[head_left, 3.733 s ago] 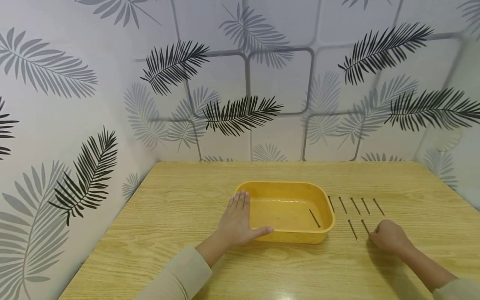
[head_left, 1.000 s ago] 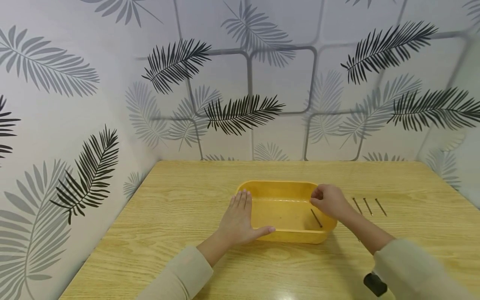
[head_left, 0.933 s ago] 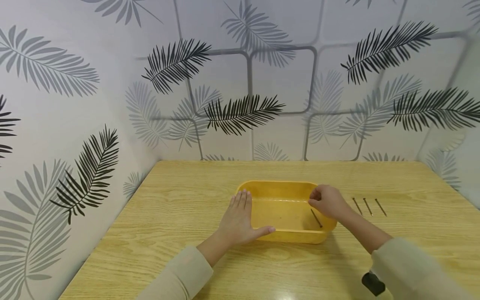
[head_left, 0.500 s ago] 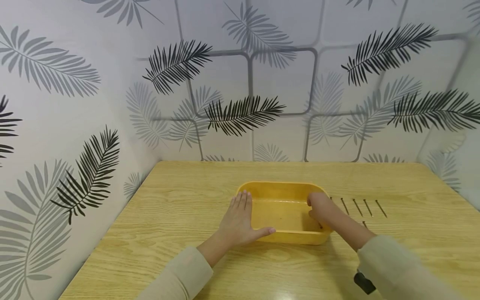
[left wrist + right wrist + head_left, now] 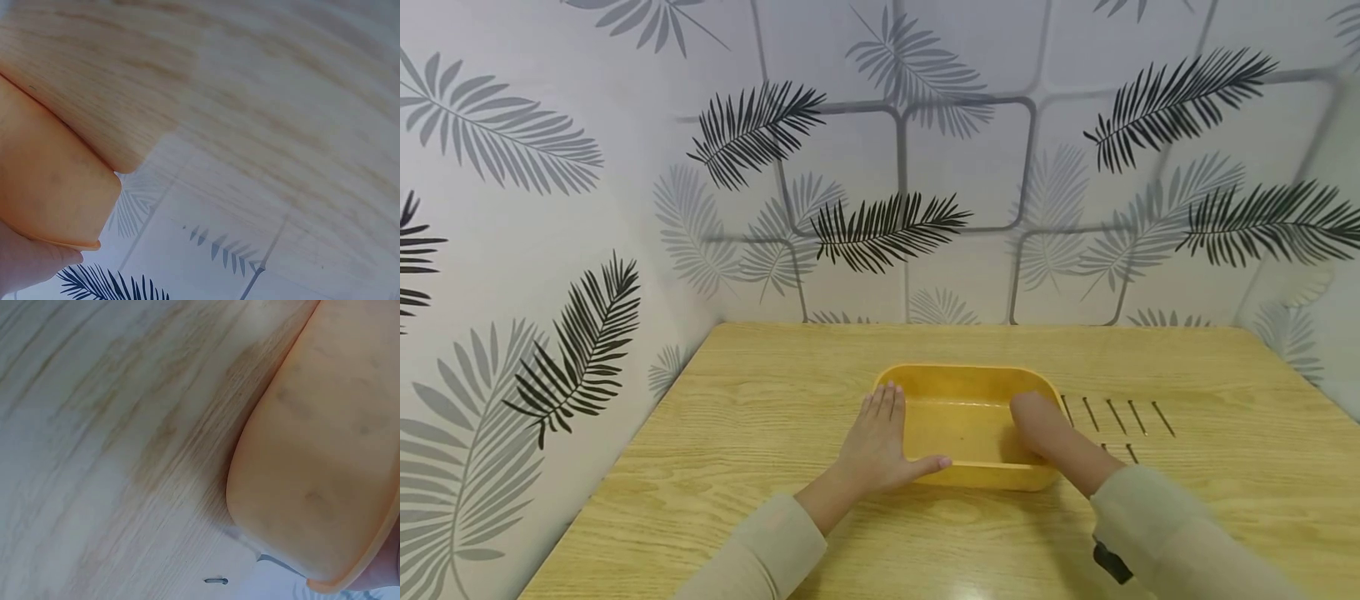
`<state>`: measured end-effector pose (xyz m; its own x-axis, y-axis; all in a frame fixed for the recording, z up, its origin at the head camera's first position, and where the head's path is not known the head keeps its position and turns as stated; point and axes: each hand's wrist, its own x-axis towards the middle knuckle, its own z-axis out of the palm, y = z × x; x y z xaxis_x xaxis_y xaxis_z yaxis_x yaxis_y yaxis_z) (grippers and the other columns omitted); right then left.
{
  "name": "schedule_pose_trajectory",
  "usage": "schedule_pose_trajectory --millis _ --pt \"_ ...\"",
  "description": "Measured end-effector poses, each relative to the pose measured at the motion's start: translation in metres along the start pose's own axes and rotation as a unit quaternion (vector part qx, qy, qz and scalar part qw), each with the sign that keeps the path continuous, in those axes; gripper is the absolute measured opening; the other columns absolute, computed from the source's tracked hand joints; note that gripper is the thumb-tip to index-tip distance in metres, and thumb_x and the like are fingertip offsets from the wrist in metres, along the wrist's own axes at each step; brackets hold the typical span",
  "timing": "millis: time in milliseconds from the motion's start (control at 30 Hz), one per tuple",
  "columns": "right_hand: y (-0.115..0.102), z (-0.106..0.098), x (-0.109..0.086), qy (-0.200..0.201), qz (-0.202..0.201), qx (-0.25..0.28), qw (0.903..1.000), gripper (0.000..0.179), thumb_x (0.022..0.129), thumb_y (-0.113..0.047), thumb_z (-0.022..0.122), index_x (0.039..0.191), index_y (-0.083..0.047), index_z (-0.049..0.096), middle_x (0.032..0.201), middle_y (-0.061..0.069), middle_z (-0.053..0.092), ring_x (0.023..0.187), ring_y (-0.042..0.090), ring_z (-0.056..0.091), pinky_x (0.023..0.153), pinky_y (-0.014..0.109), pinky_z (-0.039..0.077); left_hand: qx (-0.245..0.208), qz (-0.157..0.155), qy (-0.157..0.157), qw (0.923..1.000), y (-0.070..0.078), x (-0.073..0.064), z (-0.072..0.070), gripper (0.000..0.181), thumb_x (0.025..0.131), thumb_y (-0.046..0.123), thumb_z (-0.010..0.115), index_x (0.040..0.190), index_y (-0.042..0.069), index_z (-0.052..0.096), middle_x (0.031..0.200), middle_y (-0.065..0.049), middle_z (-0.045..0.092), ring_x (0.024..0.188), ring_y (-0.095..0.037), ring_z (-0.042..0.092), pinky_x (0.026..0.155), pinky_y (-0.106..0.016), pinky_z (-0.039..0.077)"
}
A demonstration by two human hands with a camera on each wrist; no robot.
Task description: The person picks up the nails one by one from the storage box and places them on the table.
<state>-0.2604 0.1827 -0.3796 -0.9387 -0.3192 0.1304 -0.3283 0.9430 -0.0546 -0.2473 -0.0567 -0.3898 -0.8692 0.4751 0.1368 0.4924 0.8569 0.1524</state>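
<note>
A yellow plastic tray [image 5: 970,477] stands on the wooden table. My left hand [image 5: 871,442] rests on its left end with straight fingers over the rim, the thumb stretched along the front rim. My right hand [image 5: 1039,422] reaches down inside the tray's right end; its fingertips are hidden, and so is whatever they touch. To the right of the tray lie several thin dark fasteners [image 5: 1116,416], nails or screws, set side by side at a slant. Two more, one of them a fastener [image 5: 1132,453], lie nearer, partly behind the right forearm.
The wood-grain table [image 5: 760,400] meets a leaf-patterned wall [image 5: 955,275] at the back and on the left. A small black object [image 5: 1111,562] sits under the right sleeve. One fastener [image 5: 216,581] shows beyond the tray in the right wrist view.
My right hand has gone from the near fasteners into the tray's right end, lowering over the fastener that lay there, which is now out of sight. My left hand has stayed on the rim.
</note>
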Motion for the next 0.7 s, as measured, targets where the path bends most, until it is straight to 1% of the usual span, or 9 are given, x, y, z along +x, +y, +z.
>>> schedule_pose_trajectory --millis 233,300,400,433,467,500,533,600,700 --pt "0.004 0.015 0.005 0.011 0.013 -0.012 0.9998 0.02 0.085 0.009 0.042 0.071 -0.001 0.052 0.067 0.012 0.056 0.06 0.018 0.047 0.055 0.035 0.048 0.0 0.003 0.0 1.0 0.0 -0.001 0.0 0.106 0.081 0.073 0.043 0.144 -0.008 0.017 0.152 -0.025 0.015 0.143 -0.035 0.013 0.117 -0.045 0.014" --pt "0.042 0.07 0.031 0.031 0.019 -0.025 0.999 0.021 0.085 0.005 0.042 0.071 -0.004 0.053 0.066 0.01 0.057 0.058 0.017 0.047 0.05 0.035 0.046 0.003 0.003 0.0 1.0 0.0 -0.001 0.0 0.106 0.081 0.073 0.042 0.144 -0.008 0.017 0.152 -0.025 0.015 0.143 -0.035 0.013 0.117 -0.045 0.014" --pt "0.111 0.168 0.078 0.06 0.021 -0.041 0.9971 0.022 0.085 0.0 0.042 0.07 -0.011 0.053 0.064 0.006 0.056 0.055 0.017 0.047 0.042 0.035 0.041 0.008 0.001 0.0 1.0 0.0 0.0 0.0 0.106 0.081 0.073 0.042 0.144 -0.008 0.017 0.152 -0.025 0.016 0.143 -0.036 0.014 0.117 -0.045 0.015" --pt "0.13 0.195 0.093 0.055 0.031 -0.046 0.997 0.023 0.084 0.0 0.043 0.068 -0.012 0.052 0.061 0.005 0.054 0.054 0.016 0.046 0.041 0.034 0.039 0.009 0.001 0.001 1.0 0.0 0.0 0.0 0.106 0.081 0.073 0.042 0.144 -0.008 0.017 0.152 -0.025 0.016 0.142 -0.036 0.015 0.117 -0.045 0.015" --pt "0.141 0.211 0.103 0.051 0.042 -0.05 0.9966 0.023 0.083 0.0 0.043 0.066 -0.014 0.051 0.06 0.004 0.052 0.052 0.016 0.044 0.04 0.033 0.038 0.01 0.001 0.002 0.9999 0.0 0.0 0.0 0.106 0.081 0.073 0.042 0.144 -0.008 0.017 0.152 -0.025 0.016 0.142 -0.036 0.015 0.117 -0.045 0.015" --pt "0.138 0.207 0.102 0.043 0.047 -0.05 0.9968 0.023 0.083 0.0 0.044 0.066 -0.013 0.052 0.06 0.004 0.052 0.052 0.016 0.044 0.04 0.033 0.039 0.012 0.001 0.003 0.9999 0.0 0.0 0.0 0.106 0.081 0.073 0.042 0.144 -0.008 0.017 0.152 -0.025 0.016 0.142 -0.036 0.015 0.117 -0.044 0.015" --pt "0.127 0.192 0.095 0.033 0.047 -0.048 0.9972 0.023 0.084 0.0 0.044 0.066 -0.012 0.053 0.06 0.004 0.053 0.053 0.017 0.045 0.041 0.034 0.04 0.012 0.0 0.003 0.9999 0.0 0.0 0.0 0.106 0.081 0.073 0.043 0.144 -0.008 0.017 0.152 -0.025 0.016 0.142 -0.036 0.015 0.117 -0.044 0.015" --pt "0.093 0.143 0.076 0.001 0.058 -0.038 0.9976 0.023 0.085 0.002 0.044 0.068 -0.009 0.054 0.062 0.007 0.055 0.055 0.018 0.047 0.045 0.035 0.044 0.011 0.0 0.002 0.9999 0.0 0.0 0.0 0.106 0.081 0.073 0.043 0.144 -0.008 0.017 0.152 -0.025 0.016 0.142 -0.036 0.015 0.117 -0.045 0.015" --pt "0.039 0.068 0.039 -0.003 0.048 -0.025 0.9985 0.02 0.084 0.006 0.044 0.069 -0.002 0.054 0.064 0.01 0.057 0.056 0.018 0.048 0.048 0.034 0.047 0.008 0.0 0.001 1.0 0.0 0.0 0.0 0.106 0.081 0.073 0.043 0.145 -0.008 0.017 0.152 -0.025 0.016 0.142 -0.036 0.015 0.117 -0.045 0.015"
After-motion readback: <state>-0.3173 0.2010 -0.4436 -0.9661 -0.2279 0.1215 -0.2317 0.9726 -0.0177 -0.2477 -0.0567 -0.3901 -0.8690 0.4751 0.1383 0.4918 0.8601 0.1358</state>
